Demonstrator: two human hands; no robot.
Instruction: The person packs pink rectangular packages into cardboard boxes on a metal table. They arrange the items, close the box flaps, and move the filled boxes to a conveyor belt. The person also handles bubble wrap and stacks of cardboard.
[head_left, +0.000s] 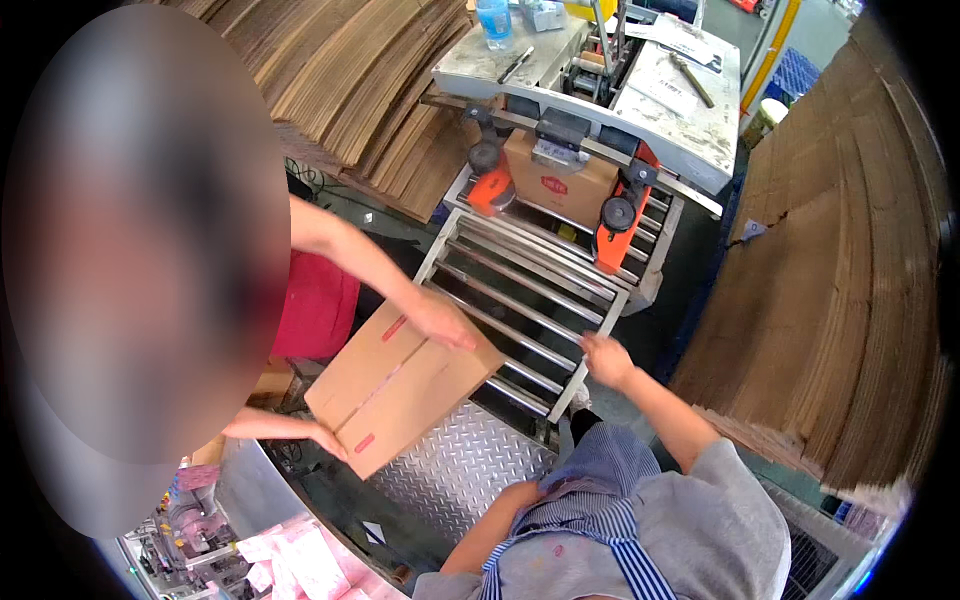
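My right hand [607, 360] is at the right side rail [572, 392] of a roller conveyor [520, 305], its fingers curled over the metal edge. My left forearm [498, 515] bends in front of my blue-striped apron [590, 480], and its hand is hidden there. To the left, a co-worker holds a closed brown cardboard box [405, 385] tilted, one hand [443, 318] on its far side and the other hand [325, 438] at its near left corner. The box's right corner overlaps the conveyor's near left end in view.
Beyond the rollers, another carton [560, 180] sits between orange guides [615, 235] of a box-sealing machine [680, 110]. Tall stacks of flat cardboard stand at left [340, 80] and right [810, 290]. A diamond-plate metal surface [455, 470] lies below the box. Pink packs [305, 560] fill the lower left.
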